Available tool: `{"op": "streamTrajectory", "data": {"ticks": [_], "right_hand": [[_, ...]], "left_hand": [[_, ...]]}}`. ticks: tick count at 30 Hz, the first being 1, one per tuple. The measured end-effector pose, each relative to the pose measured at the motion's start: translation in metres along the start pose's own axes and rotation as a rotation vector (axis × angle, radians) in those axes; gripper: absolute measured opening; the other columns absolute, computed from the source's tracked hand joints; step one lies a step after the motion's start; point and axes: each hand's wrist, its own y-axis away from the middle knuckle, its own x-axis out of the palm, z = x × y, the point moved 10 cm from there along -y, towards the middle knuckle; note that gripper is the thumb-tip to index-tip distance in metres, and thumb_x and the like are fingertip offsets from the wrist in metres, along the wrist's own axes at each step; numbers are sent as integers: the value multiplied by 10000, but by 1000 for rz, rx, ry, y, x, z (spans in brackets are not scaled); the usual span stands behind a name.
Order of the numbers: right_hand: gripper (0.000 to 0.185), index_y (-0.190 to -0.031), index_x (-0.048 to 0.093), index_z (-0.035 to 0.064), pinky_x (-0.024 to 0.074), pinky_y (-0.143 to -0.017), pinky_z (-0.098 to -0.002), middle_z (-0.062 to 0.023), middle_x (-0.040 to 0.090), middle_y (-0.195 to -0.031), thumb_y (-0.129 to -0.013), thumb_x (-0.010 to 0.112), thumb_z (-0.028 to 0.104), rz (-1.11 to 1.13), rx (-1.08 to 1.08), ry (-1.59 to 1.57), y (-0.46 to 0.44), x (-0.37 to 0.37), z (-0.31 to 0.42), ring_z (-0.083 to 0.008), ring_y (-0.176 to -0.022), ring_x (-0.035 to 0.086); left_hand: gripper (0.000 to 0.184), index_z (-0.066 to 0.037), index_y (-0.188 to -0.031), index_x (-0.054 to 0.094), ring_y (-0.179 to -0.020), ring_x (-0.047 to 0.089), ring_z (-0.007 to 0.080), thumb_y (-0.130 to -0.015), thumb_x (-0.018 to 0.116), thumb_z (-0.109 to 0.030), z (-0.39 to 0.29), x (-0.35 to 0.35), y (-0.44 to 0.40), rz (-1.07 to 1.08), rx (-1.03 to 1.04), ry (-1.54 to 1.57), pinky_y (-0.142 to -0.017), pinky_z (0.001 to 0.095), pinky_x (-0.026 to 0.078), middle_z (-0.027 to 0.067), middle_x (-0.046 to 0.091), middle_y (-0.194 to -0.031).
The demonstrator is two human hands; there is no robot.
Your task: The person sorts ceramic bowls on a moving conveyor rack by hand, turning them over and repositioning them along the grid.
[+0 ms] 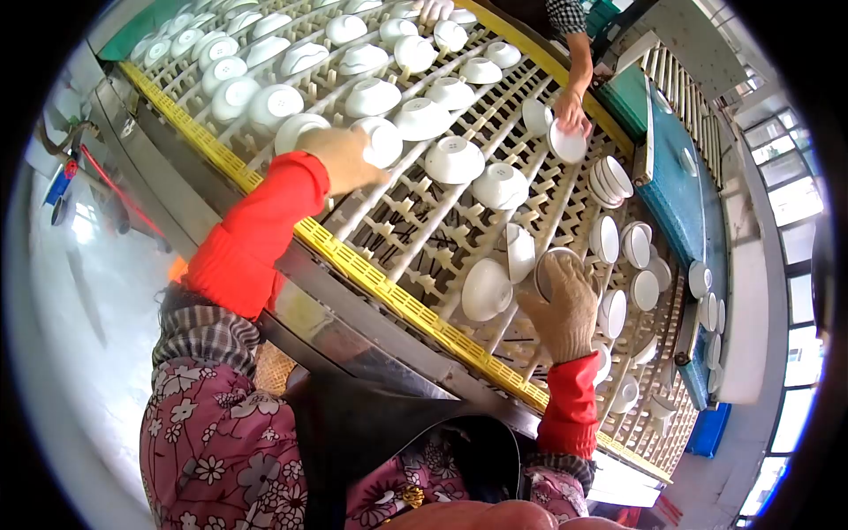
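Note:
My left hand, in a tan glove with a red cuff, is closed on a white bowl that lies upside down on the slatted conveyor rack. More upturned white bowls surround it. On the right, my right hand, also gloved, has its fingers around a bowl whose far part shows above the glove. A white bowl and a tilted one rest just left of this hand. White bowls stand on edge to its right.
Across the rack a co-worker's bare hand touches a white bowl; another hand is at the top. Yellow guide strips edge the rack. Beyond it runs a blue-green belt with bowls.

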Motion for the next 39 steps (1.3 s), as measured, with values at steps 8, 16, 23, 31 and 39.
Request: {"op": "streamTrajectory", "data": {"ticks": [8, 16, 23, 31, 39], "right_hand": [[283, -1047, 784, 43, 625, -814, -525, -210, 770, -904, -917, 834, 290, 50, 3, 182, 18, 51, -36, -447, -873, 770], [430, -1315, 776, 40, 647, -867, -521, -209, 821, -1096, -906, 825, 160, -339, -64, -691, -22, 17, -79, -413, -900, 776], [605, -1362, 679, 53, 635, -906, -502, -261, 790, -1111, -821, 947, 94, -652, -147, -416, -160, -24, -20, -485, -1053, 785], [476, -1263, 790, 80, 597, -954, -551, -237, 820, -1160, -982, 732, 459, -412, 271, -283, -122, 31, -146, -459, -1046, 783], [696, -1132, 769, -77, 572, -1023, -577, -375, 775, -1139, -981, 734, 602, -95, 537, -35, -53, 85, -281, -535, -1161, 745]], "left_hand": [[639, 98, -1370, 577, -928, 821, 418, -1115, 650, -484, -3, 60, 1, 67, 60, -300, -857, 541, 628, 205, 834, -953], [591, -24, -1537, 551, -1126, 768, 511, -1144, 531, -466, 0, 65, 25, 185, 69, 65, -1023, 561, 605, 300, 808, -1145], [994, 70, -1770, 297, -1164, 806, 388, -1129, 442, -676, -19, 91, 24, 277, 16, -273, -1321, 450, 376, 245, 834, -1215], [1054, 95, -1714, 394, -1194, 787, 373, -1042, 600, -690, -18, 80, 27, 324, -109, 132, -1303, 423, 375, 234, 841, -1190], [935, -42, -1668, 534, -1217, 783, 355, -920, 811, -531, -15, 69, 29, 175, -192, 177, -1172, 434, 534, 213, 843, -1241]]}}
